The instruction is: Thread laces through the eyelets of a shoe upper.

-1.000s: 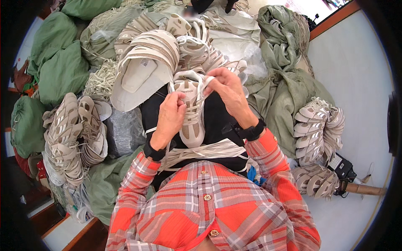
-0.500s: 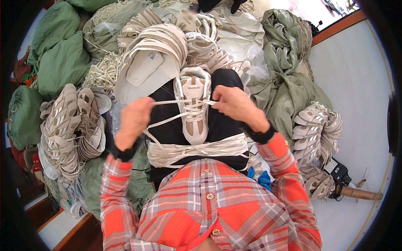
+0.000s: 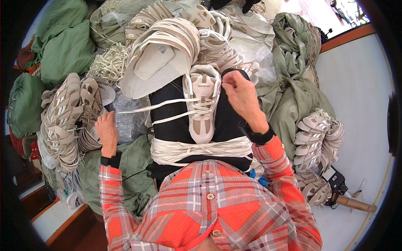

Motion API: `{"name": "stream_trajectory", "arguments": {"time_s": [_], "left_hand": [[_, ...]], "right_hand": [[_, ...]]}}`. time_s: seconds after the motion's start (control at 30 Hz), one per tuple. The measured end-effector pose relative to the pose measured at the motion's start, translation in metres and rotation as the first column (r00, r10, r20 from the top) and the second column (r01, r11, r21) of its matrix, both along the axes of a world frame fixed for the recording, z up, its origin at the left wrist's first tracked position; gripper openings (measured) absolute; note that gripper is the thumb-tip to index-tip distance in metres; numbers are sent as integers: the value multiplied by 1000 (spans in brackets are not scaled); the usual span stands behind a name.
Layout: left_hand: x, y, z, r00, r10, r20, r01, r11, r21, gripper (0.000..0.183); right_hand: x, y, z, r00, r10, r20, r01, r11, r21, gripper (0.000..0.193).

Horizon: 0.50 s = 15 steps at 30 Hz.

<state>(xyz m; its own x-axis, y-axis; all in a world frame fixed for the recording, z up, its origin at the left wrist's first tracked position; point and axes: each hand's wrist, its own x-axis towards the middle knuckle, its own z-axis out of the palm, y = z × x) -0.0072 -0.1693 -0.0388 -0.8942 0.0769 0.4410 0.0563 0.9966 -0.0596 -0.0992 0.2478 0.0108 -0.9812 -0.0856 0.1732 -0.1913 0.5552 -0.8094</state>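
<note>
A beige and white shoe upper (image 3: 202, 130) rests on my lap between my legs, toe toward me, partly laced across its front. My left hand (image 3: 107, 130), out to the left, is closed on a white shoelace (image 3: 144, 109) that stretches from the upper. A second strand runs left from lower on the lacing. My right hand (image 3: 243, 97) is beside the upper's right edge, thumb and fingers pinched together; what they hold, if anything, is hidden. A bundle of white laces (image 3: 197, 151) lies across my thighs.
Nested shoe uppers (image 3: 180, 35) are piled beyond my lap, with more stacks at left (image 3: 63, 121) and right (image 3: 312, 140). Loose laces (image 3: 109, 63) lie far left. Green sacks (image 3: 69, 52) and an olive cloth sack (image 3: 289, 100) surround me. A white panel (image 3: 356, 104) stands at right.
My left hand has moved left and down, drawing the lace out longer. My right hand has risen to the upper's right edge. The whole view has shifted slightly.
</note>
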Motion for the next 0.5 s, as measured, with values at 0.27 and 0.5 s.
{"name": "stream_trajectory", "arguments": {"time_s": [0.27,0.5], "left_hand": [[-58,179,14,889,-453,70,383,818,430,11],[-64,159,29,636,-641,429,161,654,739,19]], "right_hand": [[11,5,5,900,165,403,-102,979,-174,9],[4,-10,9,831,286,477,-180,950,-255,13]]}}
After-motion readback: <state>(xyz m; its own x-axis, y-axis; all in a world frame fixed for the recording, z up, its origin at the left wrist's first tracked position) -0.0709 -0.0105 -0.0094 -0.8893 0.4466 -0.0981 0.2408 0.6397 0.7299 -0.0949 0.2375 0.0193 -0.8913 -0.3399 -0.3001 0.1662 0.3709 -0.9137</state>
